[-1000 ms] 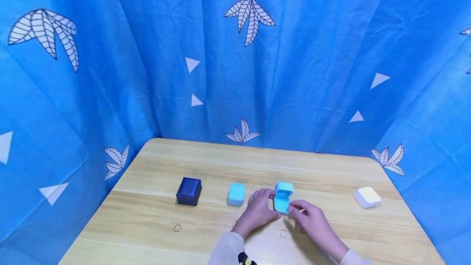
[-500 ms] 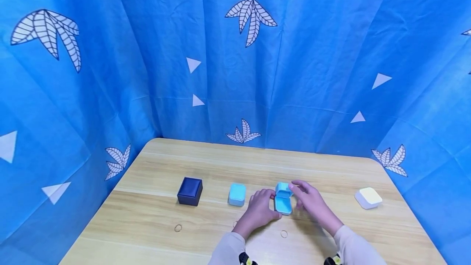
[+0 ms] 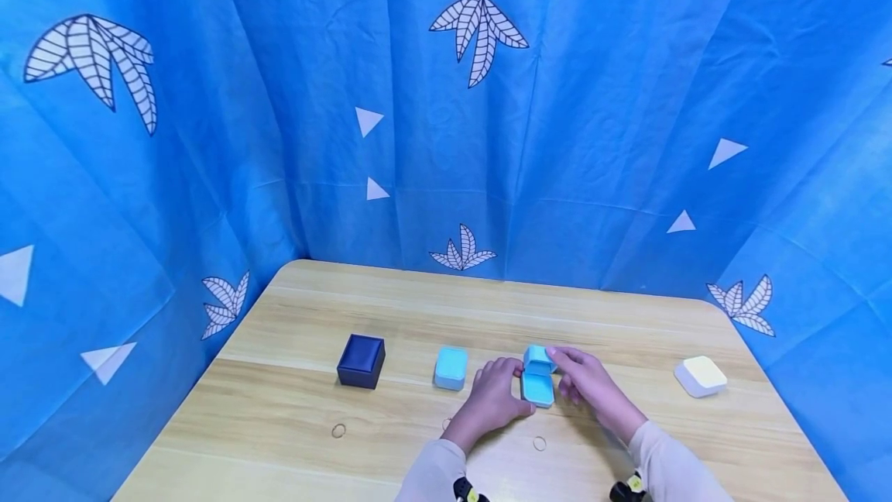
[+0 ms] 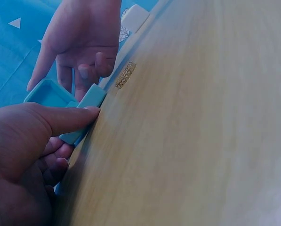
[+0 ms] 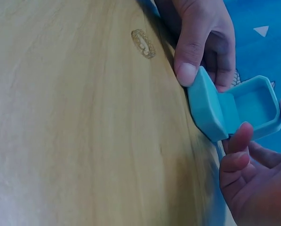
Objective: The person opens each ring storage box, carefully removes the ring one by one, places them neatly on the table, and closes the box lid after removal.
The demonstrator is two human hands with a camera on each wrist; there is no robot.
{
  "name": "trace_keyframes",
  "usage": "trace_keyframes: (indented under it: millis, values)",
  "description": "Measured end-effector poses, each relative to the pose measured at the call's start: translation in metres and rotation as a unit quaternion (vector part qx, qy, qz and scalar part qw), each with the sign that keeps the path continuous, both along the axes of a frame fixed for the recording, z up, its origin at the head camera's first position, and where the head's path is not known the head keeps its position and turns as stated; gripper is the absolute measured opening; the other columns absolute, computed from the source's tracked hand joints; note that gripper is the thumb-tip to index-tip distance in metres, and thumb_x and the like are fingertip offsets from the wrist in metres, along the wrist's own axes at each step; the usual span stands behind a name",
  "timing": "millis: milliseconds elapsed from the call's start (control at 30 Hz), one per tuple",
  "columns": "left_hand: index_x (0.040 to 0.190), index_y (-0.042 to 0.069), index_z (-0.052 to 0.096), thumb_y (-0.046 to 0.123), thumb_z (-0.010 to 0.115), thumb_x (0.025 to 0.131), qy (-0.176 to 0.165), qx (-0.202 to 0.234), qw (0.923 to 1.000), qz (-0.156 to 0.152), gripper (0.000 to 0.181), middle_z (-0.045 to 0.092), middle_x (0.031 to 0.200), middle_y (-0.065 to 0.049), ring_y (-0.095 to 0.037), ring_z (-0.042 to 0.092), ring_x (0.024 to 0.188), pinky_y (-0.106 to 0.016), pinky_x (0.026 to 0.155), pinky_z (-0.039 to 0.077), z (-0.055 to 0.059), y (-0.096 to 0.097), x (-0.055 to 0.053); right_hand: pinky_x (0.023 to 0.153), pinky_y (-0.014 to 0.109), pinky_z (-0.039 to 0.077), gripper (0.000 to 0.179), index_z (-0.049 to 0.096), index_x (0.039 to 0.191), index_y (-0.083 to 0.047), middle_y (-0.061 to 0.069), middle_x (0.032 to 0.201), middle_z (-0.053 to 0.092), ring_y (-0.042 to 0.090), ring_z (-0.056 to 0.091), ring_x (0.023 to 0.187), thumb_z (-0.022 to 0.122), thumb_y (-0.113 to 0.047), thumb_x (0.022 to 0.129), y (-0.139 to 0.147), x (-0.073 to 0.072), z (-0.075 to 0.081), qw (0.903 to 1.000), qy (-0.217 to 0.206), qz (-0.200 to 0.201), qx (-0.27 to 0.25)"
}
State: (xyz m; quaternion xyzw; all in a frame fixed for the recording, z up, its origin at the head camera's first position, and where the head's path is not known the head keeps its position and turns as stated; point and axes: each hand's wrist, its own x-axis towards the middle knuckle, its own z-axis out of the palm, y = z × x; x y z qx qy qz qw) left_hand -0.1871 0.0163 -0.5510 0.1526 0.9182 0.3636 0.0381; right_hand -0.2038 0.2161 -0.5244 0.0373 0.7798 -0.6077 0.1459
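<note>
A turquoise ring box [image 3: 537, 389] stands with its lid raised on the wooden table. My left hand [image 3: 493, 397] grips its lower part from the left, the thumb at the front corner, as the left wrist view also shows. At the lid [image 5: 256, 106], my right hand [image 3: 591, 384] touches the rim with one outstretched digit. Its other fingers hang bent beside the box in the left wrist view. On the table just in front lies a gold ring [image 3: 540, 444]; it appears as a patterned band [image 4: 125, 75] near the box in the left wrist view.
Left of my hands stand a closed turquoise box [image 3: 451, 369] and a navy box [image 3: 361, 361]. A white box with a cream top [image 3: 700, 376] sits far right. Another ring [image 3: 338, 431] lies at left, and one [image 3: 446, 423] is partly hidden by my left wrist. Blue curtains [image 3: 446, 138] surround the table.
My right hand has moved from the ring box's front right corner up to its lid. The left hand keeps its grip on the box, and the lid is still raised.
</note>
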Motion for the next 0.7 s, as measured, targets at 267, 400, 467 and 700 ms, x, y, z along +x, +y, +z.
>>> trace_keyframes:
  millis: [267, 400, 467, 700]
  values:
    - [0.128, 0.012, 0.06, 0.033, 0.088, 0.074, 0.001, -0.001, 1.0, 0.0, 0.063, 0.061, 0.113, 0.007, -0.016, 0.052, 0.111, -0.035, 0.098, 0.04, -0.001, 0.001, -0.002, 0.053, 0.022, 0.044, 0.074, 0.053, 0.142, 0.0, 0.008, 0.09, 0.064, 0.014, 0.054, 0.063, 0.059, -0.057, 0.095, -0.001, 0.002, -0.002, 1.0, 0.0, -0.007, 0.007]
    - [0.128, 0.011, 0.06, 0.032, 0.088, 0.074, 0.002, 0.002, 1.0, 0.0, 0.064, 0.061, 0.113, 0.006, -0.017, 0.052, 0.111, -0.036, 0.098, 0.04, -0.001, 0.001, -0.002, 0.051, 0.023, 0.043, 0.073, 0.052, 0.143, 0.0, 0.007, 0.086, 0.064, 0.014, 0.051, 0.061, 0.06, -0.056, 0.095, -0.002, 0.005, -0.004, 0.9998, 0.008, -0.017, 0.007]
    - [0.128, 0.011, 0.06, 0.032, 0.088, 0.074, 0.002, 0.001, 1.0, 0.001, 0.064, 0.062, 0.113, 0.006, -0.017, 0.052, 0.111, -0.036, 0.098, 0.04, -0.001, 0.001, -0.002, 0.05, 0.024, 0.042, 0.073, 0.052, 0.143, 0.0, 0.007, 0.082, 0.062, 0.014, 0.05, 0.06, 0.061, -0.054, 0.096, -0.003, 0.006, -0.005, 0.9997, 0.014, -0.02, 0.006]
    - [0.129, 0.013, 0.06, 0.032, 0.088, 0.075, -0.002, -0.002, 1.0, 0.002, 0.064, 0.061, 0.114, 0.006, -0.016, 0.051, 0.111, -0.035, 0.098, 0.04, -0.001, 0.001, -0.001, 0.05, 0.023, 0.043, 0.063, 0.058, 0.139, -0.003, 0.005, 0.074, 0.059, 0.014, 0.051, 0.06, 0.064, -0.049, 0.095, -0.005, 0.009, -0.011, 0.999, 0.032, -0.03, -0.001]
